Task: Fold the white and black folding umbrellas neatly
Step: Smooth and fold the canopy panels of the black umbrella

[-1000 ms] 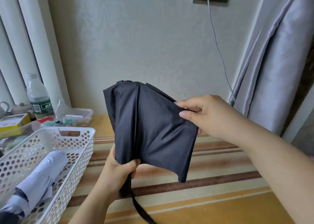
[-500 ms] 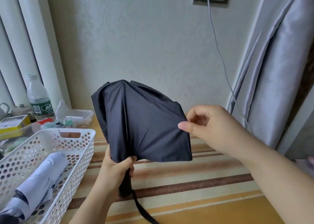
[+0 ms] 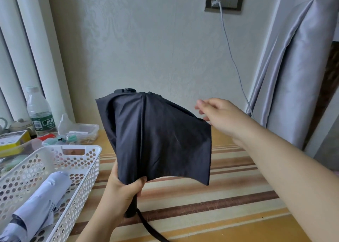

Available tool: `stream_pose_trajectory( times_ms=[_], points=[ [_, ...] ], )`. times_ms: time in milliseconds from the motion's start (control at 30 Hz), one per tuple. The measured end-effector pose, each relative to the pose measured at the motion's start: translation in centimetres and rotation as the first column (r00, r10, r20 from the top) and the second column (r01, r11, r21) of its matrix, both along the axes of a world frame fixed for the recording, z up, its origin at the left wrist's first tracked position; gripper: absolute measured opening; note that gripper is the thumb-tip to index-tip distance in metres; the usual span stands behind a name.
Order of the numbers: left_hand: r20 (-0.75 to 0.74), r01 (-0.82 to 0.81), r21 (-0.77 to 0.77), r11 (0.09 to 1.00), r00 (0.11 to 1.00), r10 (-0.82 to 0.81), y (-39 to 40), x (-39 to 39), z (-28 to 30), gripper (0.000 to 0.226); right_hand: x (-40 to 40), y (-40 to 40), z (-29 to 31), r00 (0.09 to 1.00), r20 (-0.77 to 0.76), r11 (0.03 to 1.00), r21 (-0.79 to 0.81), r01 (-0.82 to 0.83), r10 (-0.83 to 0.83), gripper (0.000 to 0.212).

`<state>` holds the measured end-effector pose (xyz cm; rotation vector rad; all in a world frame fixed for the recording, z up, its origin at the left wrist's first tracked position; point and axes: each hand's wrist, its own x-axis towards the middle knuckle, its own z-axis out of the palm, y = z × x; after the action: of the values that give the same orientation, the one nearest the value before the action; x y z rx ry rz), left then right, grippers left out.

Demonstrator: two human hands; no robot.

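My right hand (image 3: 218,117) is letting go, fingers spread beside the limp black fabric folding umbrella (image 3: 157,139); left hand (image 3: 122,192) is gripping its stiff handle end.

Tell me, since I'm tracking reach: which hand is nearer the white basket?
Left. The left hand grips the black umbrella just beside the white basket; the right hand hovers beyond the umbrella.

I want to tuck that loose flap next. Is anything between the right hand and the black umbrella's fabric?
Nothing visible. The right hand is open beside the upper right edge of the black umbrella, with only air between; the left hand grips its base.
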<state>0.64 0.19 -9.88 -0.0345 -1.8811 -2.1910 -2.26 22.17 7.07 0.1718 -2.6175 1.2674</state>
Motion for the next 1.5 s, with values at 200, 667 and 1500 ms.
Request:
stream_pose_trajectory(
  times_ms=[200,667,1500],
  points=[
    [-0.016,0.039,-0.061,0.997,0.999,-0.040,0.4,0.5,0.7,0.053,0.5,0.2,1.2,0.946,0.201,0.968,-0.047,-0.248,0.253,0.051],
    [-0.014,0.069,-0.062,0.996,0.997,-0.070,0.3,0.5,0.6,0.054,1.5,0.6,1.5,0.965,-0.084,0.881,0.433,-0.190,0.249,0.032],
    [-0.075,0.107,-0.135,0.985,0.990,-0.118,0.6,-0.1,-0.7,0.072,2.6,1.9,2.6,0.911,0.291,0.932,0.128,-0.339,0.292,0.041]
  ],
)
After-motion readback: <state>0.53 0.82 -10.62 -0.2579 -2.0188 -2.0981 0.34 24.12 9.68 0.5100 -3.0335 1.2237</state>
